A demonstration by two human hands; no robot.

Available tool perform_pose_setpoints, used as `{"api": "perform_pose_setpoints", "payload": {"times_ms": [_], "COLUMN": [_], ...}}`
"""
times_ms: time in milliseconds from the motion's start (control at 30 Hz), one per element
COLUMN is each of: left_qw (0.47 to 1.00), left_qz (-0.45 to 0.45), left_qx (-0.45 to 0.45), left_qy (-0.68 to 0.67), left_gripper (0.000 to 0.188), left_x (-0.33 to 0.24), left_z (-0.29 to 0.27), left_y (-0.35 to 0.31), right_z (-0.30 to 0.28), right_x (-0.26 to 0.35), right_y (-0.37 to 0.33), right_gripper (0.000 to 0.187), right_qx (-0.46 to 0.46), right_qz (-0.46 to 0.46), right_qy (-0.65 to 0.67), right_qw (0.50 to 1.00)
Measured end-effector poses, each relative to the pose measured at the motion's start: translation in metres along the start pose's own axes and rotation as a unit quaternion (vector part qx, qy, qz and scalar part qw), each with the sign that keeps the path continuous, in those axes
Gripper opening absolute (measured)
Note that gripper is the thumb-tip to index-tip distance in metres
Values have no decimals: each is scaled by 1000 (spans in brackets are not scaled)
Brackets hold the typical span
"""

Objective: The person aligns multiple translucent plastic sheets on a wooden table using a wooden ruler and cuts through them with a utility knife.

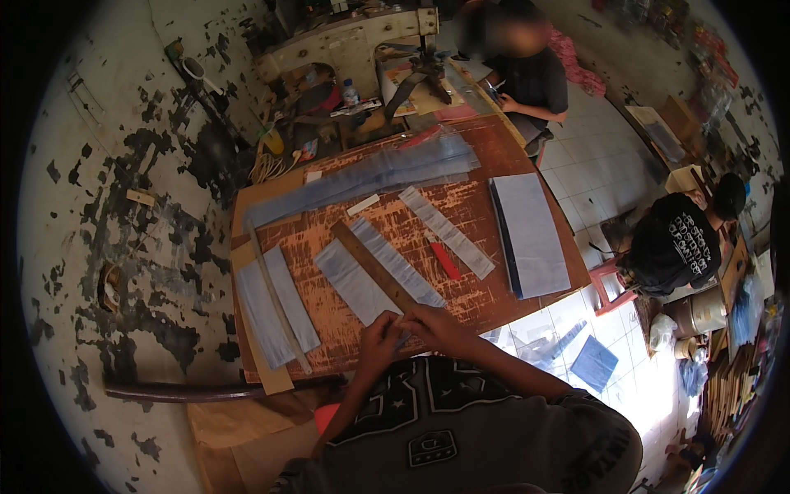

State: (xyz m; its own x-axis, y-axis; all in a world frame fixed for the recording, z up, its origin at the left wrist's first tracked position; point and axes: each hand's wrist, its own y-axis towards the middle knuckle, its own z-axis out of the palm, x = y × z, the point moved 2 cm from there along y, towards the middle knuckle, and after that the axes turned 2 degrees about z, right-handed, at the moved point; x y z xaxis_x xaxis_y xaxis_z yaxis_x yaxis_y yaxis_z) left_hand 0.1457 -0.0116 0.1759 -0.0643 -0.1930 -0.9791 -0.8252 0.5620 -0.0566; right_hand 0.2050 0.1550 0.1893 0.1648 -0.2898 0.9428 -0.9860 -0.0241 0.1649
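Observation:
My left hand [379, 338] and my right hand [434, 328] meet at the near edge of the worn brown table [346, 342]. The fingers of both are pinched together; a small pale bit shows between them, too small to name. Just beyond the hands, a flat wooden strip [370, 263] lies slantwise over light-blue plastic-looking sheets [350, 280]. To its right are a red cutter-like tool [445, 260] and a narrow pale strip of sheet [448, 234]. Another light-blue sheet [298, 306], under a long thin stick [279, 309], lies to the left.
A pale stack [535, 235] lies at the table's right, a long bluish sheet [370, 174] across its far side. Beyond stands a large machine frame [350, 39]. One person [527, 78] sits far right, another [675, 243] farther right. A blue square [594, 363] lies on the tiled floor.

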Motion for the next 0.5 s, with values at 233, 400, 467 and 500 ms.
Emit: {"api": "perform_pose_setpoints", "payload": {"times_ms": [233,400,467,500], "left_qw": [996,986,984,985], "left_qz": [-5,-26,-39,-40], "left_qx": [57,67,52,50], "left_qy": [-70,-150,-164,-162], "left_gripper": [24,23,23,23], "left_x": [3,7,8,7], "left_z": [3,0,-3,-4], "left_y": [-6,-9,-10,-10], "right_z": [-7,-3,-1,1], "right_x": [11,6,4,2], "right_y": [3,6,6,5], "right_gripper": [15,15,15,15], "right_qx": [-82,-75,-76,-58], "right_qz": [11,7,8,24], "right_qy": [-79,-99,-105,-107], "right_qw": [993,992,991,992]}}
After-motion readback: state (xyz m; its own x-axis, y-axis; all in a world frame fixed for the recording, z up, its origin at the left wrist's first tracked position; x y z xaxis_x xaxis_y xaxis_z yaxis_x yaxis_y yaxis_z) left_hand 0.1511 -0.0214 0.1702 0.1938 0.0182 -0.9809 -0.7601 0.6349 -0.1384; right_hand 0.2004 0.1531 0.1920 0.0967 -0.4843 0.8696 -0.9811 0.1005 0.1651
